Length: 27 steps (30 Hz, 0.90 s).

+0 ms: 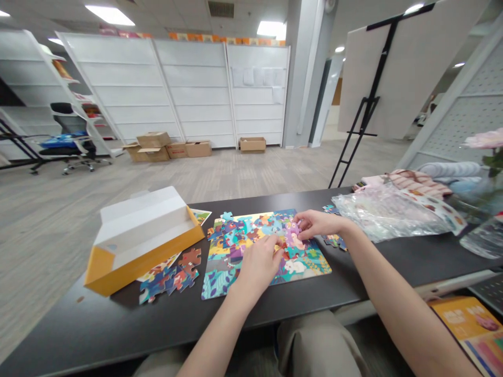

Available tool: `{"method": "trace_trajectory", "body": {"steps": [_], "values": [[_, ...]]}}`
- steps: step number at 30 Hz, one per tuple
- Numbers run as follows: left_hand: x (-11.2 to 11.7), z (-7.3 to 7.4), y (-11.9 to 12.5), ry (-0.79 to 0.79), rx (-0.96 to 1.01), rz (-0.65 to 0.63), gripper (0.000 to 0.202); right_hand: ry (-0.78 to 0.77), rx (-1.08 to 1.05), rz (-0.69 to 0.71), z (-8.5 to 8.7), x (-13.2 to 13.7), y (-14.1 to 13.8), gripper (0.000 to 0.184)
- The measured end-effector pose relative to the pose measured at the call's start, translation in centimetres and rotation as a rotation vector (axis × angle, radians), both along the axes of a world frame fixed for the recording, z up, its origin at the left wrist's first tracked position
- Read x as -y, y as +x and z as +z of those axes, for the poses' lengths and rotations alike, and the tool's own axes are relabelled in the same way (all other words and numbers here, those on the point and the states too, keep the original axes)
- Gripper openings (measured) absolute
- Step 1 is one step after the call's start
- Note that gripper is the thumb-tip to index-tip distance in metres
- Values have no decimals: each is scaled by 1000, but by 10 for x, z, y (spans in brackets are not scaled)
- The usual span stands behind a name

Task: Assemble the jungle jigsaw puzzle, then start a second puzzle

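A colourful jigsaw puzzle (223, 272) with cartoon animals lies on the dark table in front of me. Over its middle rests my left hand (259, 262), its fingers curled in and the tips low against the picture; what they hold, if anything, is hidden. My right hand (316, 224) reaches in from the right, thumb and forefinger closing at a purple puzzle piece (291, 228) near the upper right edge. Loose puzzle pieces (168, 280) are piled to the left, and a light blue piece (227, 215) sits at the puzzle's upper left edge.
An open yellow box (145, 262) with white insides stands at the left of the table (176, 330). More pieces (334, 242) lie right of the puzzle, beside clear plastic bags (393, 214). A vase with a pink flower (487, 139) is at far right.
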State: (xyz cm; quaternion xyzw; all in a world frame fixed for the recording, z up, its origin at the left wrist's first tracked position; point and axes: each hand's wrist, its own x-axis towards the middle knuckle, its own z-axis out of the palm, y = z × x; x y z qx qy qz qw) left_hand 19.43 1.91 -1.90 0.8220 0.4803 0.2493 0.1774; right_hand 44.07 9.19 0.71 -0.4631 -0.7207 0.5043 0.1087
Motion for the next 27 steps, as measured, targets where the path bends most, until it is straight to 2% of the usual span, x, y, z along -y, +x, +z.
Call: {"method": "trace_trajectory", "body": {"steps": [7,13,18,24,27], "values": [[4,-1,-3,116,-50,-220,11,55,72,32,-6,-4,5,51],[7,-4,-1,221,-158,-327,19,100,99,43,-8,-4,3,54],[7,-3,0,215,-204,-377,23,127,90,32,-6,-1,-1,54],[9,-3,1,242,-239,-381,23,254,161,15,-2,1,-4,45],[10,-3,2,248,-250,-377,21,252,156,11,-2,2,-5,45]]}}
